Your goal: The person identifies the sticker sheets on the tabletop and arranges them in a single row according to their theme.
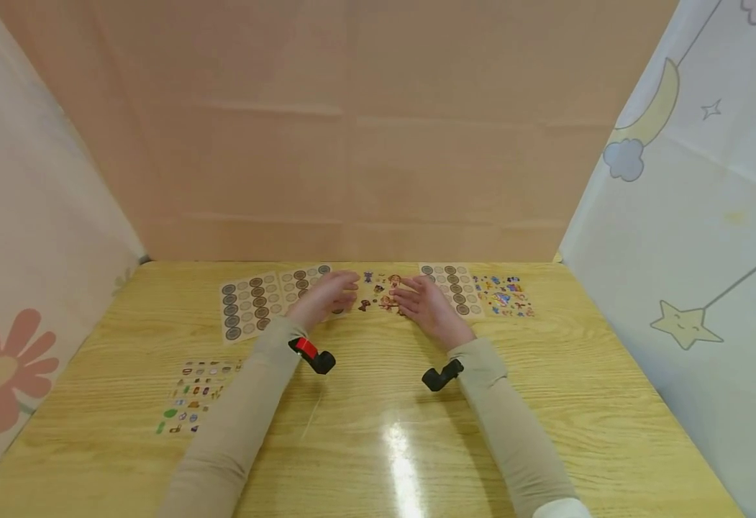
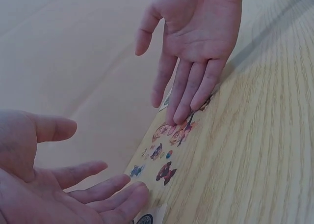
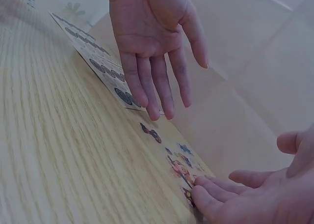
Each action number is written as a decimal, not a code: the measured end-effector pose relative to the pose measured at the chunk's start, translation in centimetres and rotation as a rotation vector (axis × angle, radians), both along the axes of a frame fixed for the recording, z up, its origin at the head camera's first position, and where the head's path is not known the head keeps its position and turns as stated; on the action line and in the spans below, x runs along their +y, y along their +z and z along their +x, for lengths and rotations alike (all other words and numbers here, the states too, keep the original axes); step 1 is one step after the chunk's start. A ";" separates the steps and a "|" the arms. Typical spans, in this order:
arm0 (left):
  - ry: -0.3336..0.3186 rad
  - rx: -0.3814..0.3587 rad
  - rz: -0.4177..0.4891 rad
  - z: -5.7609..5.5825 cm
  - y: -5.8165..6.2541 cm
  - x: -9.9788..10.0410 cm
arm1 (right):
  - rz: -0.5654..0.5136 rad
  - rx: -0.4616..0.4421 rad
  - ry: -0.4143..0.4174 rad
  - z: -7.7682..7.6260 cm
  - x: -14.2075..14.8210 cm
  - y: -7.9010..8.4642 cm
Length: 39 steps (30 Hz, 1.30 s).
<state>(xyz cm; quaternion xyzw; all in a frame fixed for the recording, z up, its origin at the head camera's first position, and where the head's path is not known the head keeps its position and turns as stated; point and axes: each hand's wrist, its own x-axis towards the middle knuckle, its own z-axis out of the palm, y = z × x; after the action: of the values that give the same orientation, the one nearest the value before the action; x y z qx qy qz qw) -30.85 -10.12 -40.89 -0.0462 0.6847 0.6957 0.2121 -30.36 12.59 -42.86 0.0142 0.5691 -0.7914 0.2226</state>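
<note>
Flanking a see-through sheet of brown, pink and blue cartoon stickers near the back of the yellowish wood-grain tabletop, the left hand and the right hand turn their palms inward, fingers mostly straight and thumbs apart, gripping nothing; whether the right fingertips touch the sheet or merely hover cannot be told. The stance seems suited to framing both ends of the sheet at once. Two pale sheets printed with dark and light discs lie to its left, a similar pale disc sheet to its right, and a sheet of blue and orange stickers beyond that, probably set in a row so each printed face shows. The creased peach backdrop rises close behind the row, so the back edge likely leaves little room for pushing away. Motion toward the person appears freest; at the front left, a sheet of small multicoloured stickers lies partly hidden by the beige left sleeve, narrowing that side.
</note>
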 end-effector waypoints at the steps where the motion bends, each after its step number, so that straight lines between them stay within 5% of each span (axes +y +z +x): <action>1: 0.003 -0.007 0.001 0.0 0.0 0.0 | 0.008 0.007 0.010 0.0 -0.1 0.0; 15: 0.065 -0.052 0.006 -0.2 -0.2 0.2 | 0.003 -0.054 -0.137 -0.5 0.8 1.2; 30: 0.112 -0.119 0.048 -0.3 0.0 0.2 | 0.014 -0.161 -0.075 -1.0 2.1 1.5; 39: 0.082 -0.110 0.092 -0.5 -0.2 0.1 | 0.024 -0.171 -0.041 -1.2 2.4 1.7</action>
<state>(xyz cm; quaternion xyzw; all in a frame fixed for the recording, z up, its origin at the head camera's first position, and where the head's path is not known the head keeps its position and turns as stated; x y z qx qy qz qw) -31.31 -9.98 -41.04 -0.1026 0.6367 0.7311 0.2227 -31.53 14.99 -41.20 0.0958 0.5570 -0.7850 0.2537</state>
